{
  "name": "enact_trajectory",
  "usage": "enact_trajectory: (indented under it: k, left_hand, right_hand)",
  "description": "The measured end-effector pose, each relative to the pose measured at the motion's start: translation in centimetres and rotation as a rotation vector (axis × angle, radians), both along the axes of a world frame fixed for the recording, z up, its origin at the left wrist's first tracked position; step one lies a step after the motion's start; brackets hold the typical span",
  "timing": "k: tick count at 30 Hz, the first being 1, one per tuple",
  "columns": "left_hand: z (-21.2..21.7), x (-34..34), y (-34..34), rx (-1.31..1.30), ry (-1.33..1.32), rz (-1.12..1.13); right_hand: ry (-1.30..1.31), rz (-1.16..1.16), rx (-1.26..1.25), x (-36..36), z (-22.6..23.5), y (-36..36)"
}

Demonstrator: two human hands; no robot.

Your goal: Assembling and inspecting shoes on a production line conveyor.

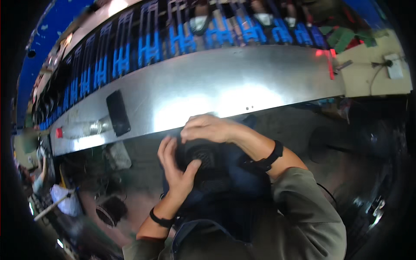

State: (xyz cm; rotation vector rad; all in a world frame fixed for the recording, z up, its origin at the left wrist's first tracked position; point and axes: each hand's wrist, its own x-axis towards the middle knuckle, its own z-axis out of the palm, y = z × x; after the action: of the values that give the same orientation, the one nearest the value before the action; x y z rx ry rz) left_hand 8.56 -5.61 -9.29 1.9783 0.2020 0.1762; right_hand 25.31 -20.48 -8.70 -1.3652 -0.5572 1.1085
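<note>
While the spread left hand (177, 173) seems to steady the black object (200, 149), the right hand (210, 128) curls beyond, grip unclear.

Loose grey-green sleeves (300, 197), a dark navy apron (234, 219) and black bands (161, 219) (the right one looks bulkier, the left slimmer) around both forearms (253, 144).

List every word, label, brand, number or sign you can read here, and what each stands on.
None can be read.
Dark item between the left hand and right hand: too dark and blurred to tell.
Clear bottle on the bench: no legible lettering.
White wall box: any marking is too small.
</note>
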Motion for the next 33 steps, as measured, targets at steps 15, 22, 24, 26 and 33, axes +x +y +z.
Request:
enact_trajectory:
  k: [15, 22, 24, 26, 33]
  left_hand:
    - [7.5, -2.7, 0.4, -0.247, -0.499, -0.637]
    - [1.6, -7.0, -2.2, -1.062, 0.234, -0.025]
    - [2.2, -7.9, -2.8, -1.086, 0.222, -0.048]
    - [3.6, -7.2, -3.1, -1.066, 0.274, 0.058]
    - [6.6, -7.1, -7.1, -1.431, 0.575, 0.005]
  right_hand:
    - [0.286, -0.863, 0.323, -10.7, 5.5, -7.5]
    - [-0.484, -0.633, 0.075, -16.3, 2.8, -2.4]
    - [-0.427, -0.668, -0.086, -19.1, 3.9, -2.9]
    - [-0.429, -0.656, -0.204, -21.2, 3.8, -3.7]
    - [-0.841, -0.908, 0.0, -20.1, 6.7, -14.8]
